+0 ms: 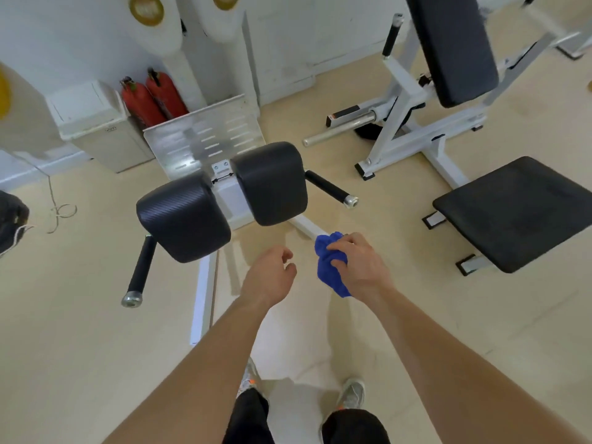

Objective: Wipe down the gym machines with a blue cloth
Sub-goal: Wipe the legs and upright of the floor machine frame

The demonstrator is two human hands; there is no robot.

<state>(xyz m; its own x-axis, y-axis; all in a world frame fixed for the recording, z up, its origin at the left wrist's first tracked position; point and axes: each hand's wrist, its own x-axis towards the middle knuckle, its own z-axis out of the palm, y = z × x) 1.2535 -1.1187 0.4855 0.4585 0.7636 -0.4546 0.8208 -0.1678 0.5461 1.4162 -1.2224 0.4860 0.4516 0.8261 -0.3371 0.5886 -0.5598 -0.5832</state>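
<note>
The cloth is blue, soft and fuzzy. The pads are black vinyl with a fine woven texture and a dull sheen. The footplate is bare, bright metal. The frame is smooth white-painted metal. The grips look matt black with chrome caps. The floor is smooth and faintly glossy.

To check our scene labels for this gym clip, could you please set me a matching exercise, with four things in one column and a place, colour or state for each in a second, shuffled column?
Column one:
1. blue cloth
2. left hand
3. fire extinguishers
4. flat black seat

Column two:
A. red, beside the white bin
B. holds nothing, fingers loosely curled
C. far right of the view
D. bunched in the right hand

Right pairs: 1-D, 2-B, 3-A, 4-C.
</note>
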